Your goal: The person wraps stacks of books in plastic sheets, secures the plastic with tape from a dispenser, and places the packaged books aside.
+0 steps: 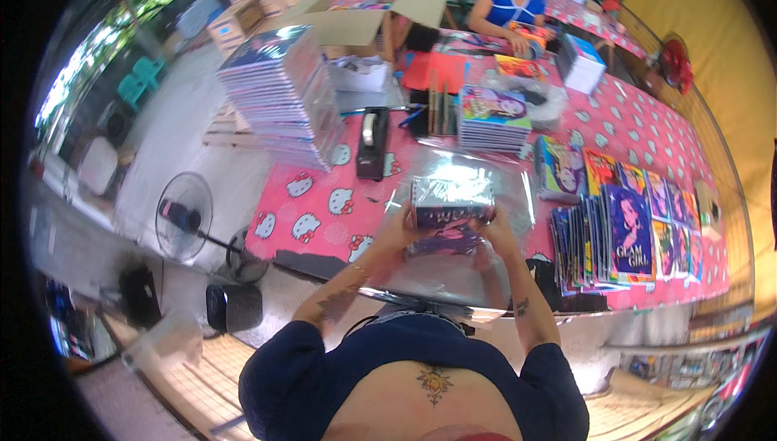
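Both my hands hold a stack of notebooks (450, 202) wrapped in clear shiny plastic, lifted a little above the pink patterned table (324, 206). My left hand (398, 231) grips the stack's left end, and my right hand (495, 231) grips its right end. A sheet of clear plastic film (441, 275) spreads on the table under and in front of the stack.
A tall pile of notebooks (283, 93) stands at the left, a black tape dispenser (372, 142) beside it. More notebook stacks (494, 117) and fanned covers (627, 231) lie to the right. An open cardboard box (356, 12) and a seated person in blue (506, 4) are beyond. A floor fan (184, 216) stands left.
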`<state>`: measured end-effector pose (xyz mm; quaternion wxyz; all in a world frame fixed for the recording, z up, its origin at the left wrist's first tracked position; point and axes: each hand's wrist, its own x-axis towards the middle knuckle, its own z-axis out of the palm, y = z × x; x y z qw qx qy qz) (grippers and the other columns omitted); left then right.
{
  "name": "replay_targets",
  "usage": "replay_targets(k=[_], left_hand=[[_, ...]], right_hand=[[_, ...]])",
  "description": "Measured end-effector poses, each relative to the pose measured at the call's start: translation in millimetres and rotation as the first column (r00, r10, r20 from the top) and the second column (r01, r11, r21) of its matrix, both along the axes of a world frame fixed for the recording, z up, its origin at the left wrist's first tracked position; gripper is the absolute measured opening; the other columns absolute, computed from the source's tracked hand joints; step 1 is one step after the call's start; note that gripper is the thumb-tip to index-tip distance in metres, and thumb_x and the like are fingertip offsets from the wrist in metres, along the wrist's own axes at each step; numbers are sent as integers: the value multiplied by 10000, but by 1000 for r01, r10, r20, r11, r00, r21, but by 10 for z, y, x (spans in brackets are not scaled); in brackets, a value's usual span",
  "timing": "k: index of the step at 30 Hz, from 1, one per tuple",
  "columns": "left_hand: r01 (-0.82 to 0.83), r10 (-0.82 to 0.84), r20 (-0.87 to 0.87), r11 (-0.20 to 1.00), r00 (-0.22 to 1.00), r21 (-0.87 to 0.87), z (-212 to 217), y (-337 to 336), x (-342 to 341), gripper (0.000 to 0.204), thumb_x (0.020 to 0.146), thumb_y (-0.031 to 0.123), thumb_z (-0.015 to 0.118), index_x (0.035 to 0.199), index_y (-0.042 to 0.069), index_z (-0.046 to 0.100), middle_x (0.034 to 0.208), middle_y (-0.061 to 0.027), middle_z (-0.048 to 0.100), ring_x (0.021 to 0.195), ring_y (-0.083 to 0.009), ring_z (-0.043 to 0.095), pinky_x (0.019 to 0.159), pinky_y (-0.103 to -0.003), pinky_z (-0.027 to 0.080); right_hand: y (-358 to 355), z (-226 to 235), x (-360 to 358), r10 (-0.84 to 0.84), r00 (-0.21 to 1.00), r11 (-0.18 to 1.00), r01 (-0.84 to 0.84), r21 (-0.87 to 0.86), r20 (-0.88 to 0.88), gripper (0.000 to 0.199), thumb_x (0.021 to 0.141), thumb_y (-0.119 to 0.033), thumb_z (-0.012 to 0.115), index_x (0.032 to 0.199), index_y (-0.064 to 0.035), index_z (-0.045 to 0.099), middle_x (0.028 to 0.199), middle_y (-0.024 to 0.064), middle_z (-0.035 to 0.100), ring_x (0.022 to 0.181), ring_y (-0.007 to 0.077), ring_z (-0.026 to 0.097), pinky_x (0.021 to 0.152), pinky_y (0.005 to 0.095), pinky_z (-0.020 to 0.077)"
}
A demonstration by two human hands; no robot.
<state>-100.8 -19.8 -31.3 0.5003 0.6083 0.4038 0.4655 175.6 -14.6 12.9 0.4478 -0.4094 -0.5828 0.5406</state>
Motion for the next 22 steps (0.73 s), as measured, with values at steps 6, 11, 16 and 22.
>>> replay_targets(k=[6, 11, 16, 22], left_hand=[[-297, 269, 235, 950, 934, 95, 1984, -192, -255, 590, 618, 47, 876, 1113, 32, 555, 1095, -60, 608, 1003, -162, 592, 896, -331, 498], [-820, 777, 419, 208, 470, 533, 3260, 552, -1415, 767, 754, 184, 816, 1338, -66, 385, 1110, -174, 589, 933, -240, 644, 766, -329, 539], [-923, 932, -319, -41, -173, 383, 3431, 1435, -2300, 1103, 661, 643, 741, 1347, -128, 353, 1273, -308, 464, 1158, -409, 491, 1005, -483, 403], [-969, 965, -151, -190, -214, 156, 3284, 1721, -2106, 1347, 557, 852, 661, 1471, -38, 228, 1448, -329, 257, 1319, -430, 312, 1094, -563, 252]], right_hand=[[-29, 1422, -235, -18, 987, 936, 72, 345, -158, 707, 969, -458, 556, 1470, -6, 341, 1383, 153, 503, 1237, 240, 516, 1037, 371, 409], [-616, 1978, 503, -235, 969, 803, 235, 548, -71, 742, 985, -546, 454, 1503, -44, 284, 1511, 145, 371, 1371, 295, 408, 1096, 445, 362], [-940, 2138, 1623, -667, 707, 666, 424, 614, 235, 634, 977, -438, 531, 1439, -19, 416, 1438, 152, 471, 1343, 273, 440, 1075, 422, 362], [-987, 1862, 3184, -511, 226, 717, 644, 267, 829, 734, 899, -509, 625, 1446, -59, 436, 1441, 181, 481, 1349, 311, 436, 1114, 412, 308]])
